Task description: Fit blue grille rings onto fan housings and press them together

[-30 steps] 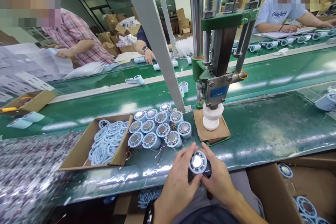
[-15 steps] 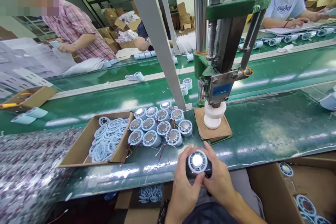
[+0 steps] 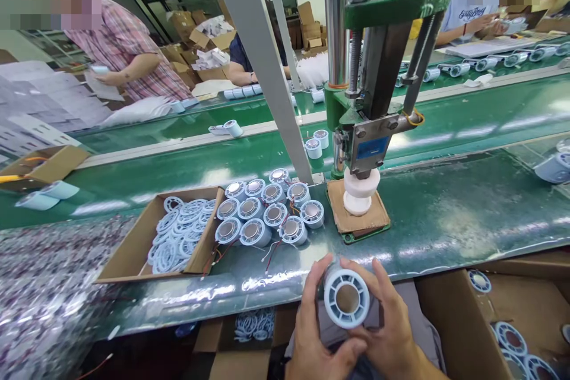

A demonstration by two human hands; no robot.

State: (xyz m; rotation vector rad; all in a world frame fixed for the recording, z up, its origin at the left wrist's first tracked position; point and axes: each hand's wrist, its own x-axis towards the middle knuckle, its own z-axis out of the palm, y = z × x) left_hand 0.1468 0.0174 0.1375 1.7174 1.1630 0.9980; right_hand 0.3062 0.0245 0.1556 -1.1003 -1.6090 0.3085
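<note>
Between my two hands is a light-blue cylindrical housing (image 3: pixel 327 297), its slotted ring and round metal centre facing up at me. My left hand (image 3: pixel 314 332) grips its left side, thumb underneath. Fingers of my right hand (image 3: pixel 392 314) curve along the right side and below, with the index and middle fingers behind the rim. Just beyond, a press with a white round head (image 3: pixel 361 183) stands over a cardboard-covered base (image 3: pixel 378 219). Left of the press, several similar housings (image 3: pixel 253 231) stand in rows with thin wires trailing.
An open carton (image 3: pixel 127 252) of light-blue rings stands left on the green bench. Clear-wrapped items (image 3: pixel 48 297) heap at far left. At lower right, a carton (image 3: pixel 449 320) holds more ringed pieces. A slanted grey post (image 3: pixel 258 41) rises behind. Co-workers sit or stand across the line.
The housing has come lower and tilted, so its ringed end faces me more fully. My right fingers have spread wider around it. The right-hand co-worker now holds a part.
</note>
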